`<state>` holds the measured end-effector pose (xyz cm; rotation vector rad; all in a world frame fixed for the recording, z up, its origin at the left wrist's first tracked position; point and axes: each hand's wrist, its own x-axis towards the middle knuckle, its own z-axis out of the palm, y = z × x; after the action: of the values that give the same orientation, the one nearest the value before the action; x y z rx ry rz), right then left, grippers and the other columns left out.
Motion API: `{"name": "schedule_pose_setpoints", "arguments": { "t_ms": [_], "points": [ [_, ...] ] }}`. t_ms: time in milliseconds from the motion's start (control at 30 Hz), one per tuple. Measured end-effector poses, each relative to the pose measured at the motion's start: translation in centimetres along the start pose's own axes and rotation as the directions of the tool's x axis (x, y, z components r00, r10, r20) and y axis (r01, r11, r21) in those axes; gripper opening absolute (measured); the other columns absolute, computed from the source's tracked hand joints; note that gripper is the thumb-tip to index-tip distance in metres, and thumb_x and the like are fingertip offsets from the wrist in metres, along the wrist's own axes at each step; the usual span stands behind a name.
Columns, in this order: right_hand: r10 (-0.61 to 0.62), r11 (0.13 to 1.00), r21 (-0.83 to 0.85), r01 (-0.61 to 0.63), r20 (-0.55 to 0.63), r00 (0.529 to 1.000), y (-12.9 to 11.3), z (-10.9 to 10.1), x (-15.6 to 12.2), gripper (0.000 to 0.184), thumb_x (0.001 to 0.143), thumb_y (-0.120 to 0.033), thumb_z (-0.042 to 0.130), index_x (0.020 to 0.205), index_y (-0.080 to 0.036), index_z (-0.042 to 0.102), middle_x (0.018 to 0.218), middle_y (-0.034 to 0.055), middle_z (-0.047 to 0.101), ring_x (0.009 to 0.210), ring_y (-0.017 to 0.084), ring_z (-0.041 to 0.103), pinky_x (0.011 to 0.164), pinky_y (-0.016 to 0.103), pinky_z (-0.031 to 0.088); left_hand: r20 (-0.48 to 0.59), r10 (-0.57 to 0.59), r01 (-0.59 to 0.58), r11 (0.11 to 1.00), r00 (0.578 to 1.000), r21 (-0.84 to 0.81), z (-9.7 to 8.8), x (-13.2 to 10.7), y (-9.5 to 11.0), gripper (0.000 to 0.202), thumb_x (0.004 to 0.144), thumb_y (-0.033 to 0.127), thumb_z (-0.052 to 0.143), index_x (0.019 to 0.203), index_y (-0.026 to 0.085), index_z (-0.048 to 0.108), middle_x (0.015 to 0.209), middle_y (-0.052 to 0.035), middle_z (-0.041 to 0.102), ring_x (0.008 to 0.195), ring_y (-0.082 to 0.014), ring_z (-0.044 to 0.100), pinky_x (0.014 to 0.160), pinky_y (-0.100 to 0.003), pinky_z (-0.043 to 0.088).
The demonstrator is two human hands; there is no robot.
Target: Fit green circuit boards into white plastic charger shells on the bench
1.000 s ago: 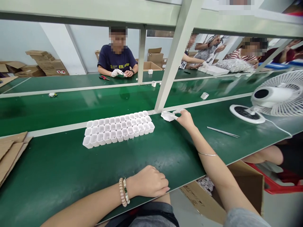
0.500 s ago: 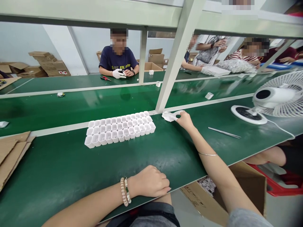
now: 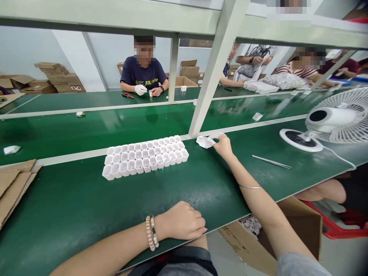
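Note:
My right hand (image 3: 223, 147) reaches out to the foot of the slanted post, thumb and fingers pinched on a crumpled white cloth (image 3: 205, 142). That cloth lies on the green bench, and I cannot tell whether it is a glove. Close to the bench's front edge rests my left hand (image 3: 185, 221), its fingers curled in and nothing visible in them. Between the hands and the conveyor stand several white plastic cups (image 3: 146, 164), packed in three rows with their openings up. Tweezers (image 3: 271, 161) lie to the right of my right forearm.
A white fan (image 3: 327, 119) stands at the right. Flattened cardboard (image 3: 15, 188) lies at the left edge. The slanted post (image 3: 214, 69) rises behind the bench. Small white pieces sit on the green conveyor (image 3: 115, 128). Below the bench is an open carton (image 3: 304, 226). Co-workers sit opposite.
The small white pieces on the conveyor have shifted to the right. My right hand has barely moved, and the cloth in its fingers has changed shape a little. My left hand stays put.

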<state>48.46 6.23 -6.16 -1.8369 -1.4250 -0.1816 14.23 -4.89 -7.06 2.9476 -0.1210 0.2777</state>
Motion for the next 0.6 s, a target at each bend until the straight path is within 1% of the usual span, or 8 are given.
{"name": "schedule_pose_setpoints", "arguments": {
  "t_ms": [67,133,233,300,367,433,533,600],
  "points": [
    [-0.021,0.999,0.043,0.024,-0.076,0.997,0.0,-0.3,0.1,0.034,0.086,-0.050,0.063,0.086,-0.018,0.075,0.097,0.0133,0.073,0.098,0.031,0.067,0.094,0.047,0.052,0.005,-0.001,0.001,1.000,1.000,0.001,-0.1,0.0,0.0,0.034,0.098,0.036,0.048,0.070,0.020,0.057,0.065,-0.0003,0.062,0.056,-0.0132,0.054,0.053,-0.030,0.035],
    [-0.039,0.997,0.063,0.046,-0.109,0.993,0.0,-0.5,0.1,0.036,0.086,-0.051,0.063,0.092,-0.017,0.075,0.100,0.0134,0.073,0.101,0.031,0.066,0.096,0.048,0.051,0.003,-0.003,0.003,1.000,1.000,0.002,-0.3,0.1,0.1,0.034,0.098,0.036,0.049,0.069,0.019,0.058,0.064,-0.0001,0.062,0.055,-0.0132,0.055,0.052,-0.030,0.035],
    [-0.043,0.999,0.011,0.043,-0.008,0.999,-0.2,-0.2,0.2,0.039,0.081,-0.050,0.069,0.102,-0.018,0.075,0.107,0.0142,0.071,0.110,0.034,0.063,0.099,0.051,0.049,-0.007,-0.014,0.014,1.000,1.000,0.000,-0.4,0.1,0.1,0.033,0.097,0.035,0.049,0.069,0.019,0.058,0.064,0.0001,0.063,0.054,-0.0133,0.055,0.053,-0.030,0.036],
    [-0.021,0.999,-0.031,0.023,0.059,0.998,-0.5,0.3,0.2,0.034,0.081,-0.047,0.070,0.100,-0.020,0.076,0.108,0.0138,0.070,0.112,0.035,0.062,0.099,0.052,0.049,-0.009,-0.024,0.024,1.000,1.000,-0.005,-0.4,0.0,0.2,0.033,0.097,0.034,0.050,0.069,0.019,0.058,0.063,0.0001,0.063,0.054,-0.0132,0.056,0.053,-0.029,0.036],
    [-0.023,0.999,-0.036,0.025,0.045,0.999,-0.7,0.6,0.4,0.026,0.084,-0.044,0.067,0.093,-0.021,0.076,0.107,0.0131,0.070,0.110,0.033,0.062,0.098,0.052,0.049,-0.004,-0.029,0.029,1.000,1.000,-0.011,-0.4,0.0,0.2,0.032,0.097,0.034,0.050,0.070,0.019,0.058,0.063,0.0001,0.063,0.054,-0.0130,0.055,0.053,-0.029,0.036],
    [-0.053,0.999,-0.011,0.053,-0.020,0.998,-0.7,0.5,0.5,0.026,0.088,-0.043,0.063,0.089,-0.020,0.076,0.104,0.0130,0.071,0.105,0.031,0.064,0.098,0.050,0.049,0.004,-0.030,0.030,0.999,1.000,-0.015,-0.4,-0.1,0.2,0.031,0.097,0.034,0.050,0.070,0.019,0.058,0.063,0.0002,0.063,0.054,-0.0130,0.054,0.053,-0.029,0.036],
    [-0.110,0.993,0.031,0.112,-0.064,0.992,-0.3,0.1,0.6,0.028,0.088,-0.043,0.063,0.095,-0.019,0.075,0.104,0.0129,0.071,0.104,0.030,0.064,0.098,0.048,0.050,0.006,-0.029,0.029,0.999,1.000,-0.015,-0.4,-0.1,0.2,0.031,0.098,0.034,0.049,0.071,0.019,0.057,0.063,0.0006,0.061,0.054,-0.0132,0.053,0.054,-0.030,0.036],
    [-0.120,0.993,0.008,0.120,-0.017,0.993,0.0,0.1,0.5,0.031,0.085,-0.043,0.067,0.103,-0.019,0.075,0.108,0.0131,0.070,0.108,0.031,0.062,0.098,0.049,0.050,0.007,-0.027,0.027,0.999,1.000,-0.020,-0.4,-0.1,0.2,0.032,0.098,0.034,0.049,0.070,0.019,0.057,0.063,0.0010,0.061,0.054,-0.0130,0.053,0.054,-0.030,0.036]
  ]
}}
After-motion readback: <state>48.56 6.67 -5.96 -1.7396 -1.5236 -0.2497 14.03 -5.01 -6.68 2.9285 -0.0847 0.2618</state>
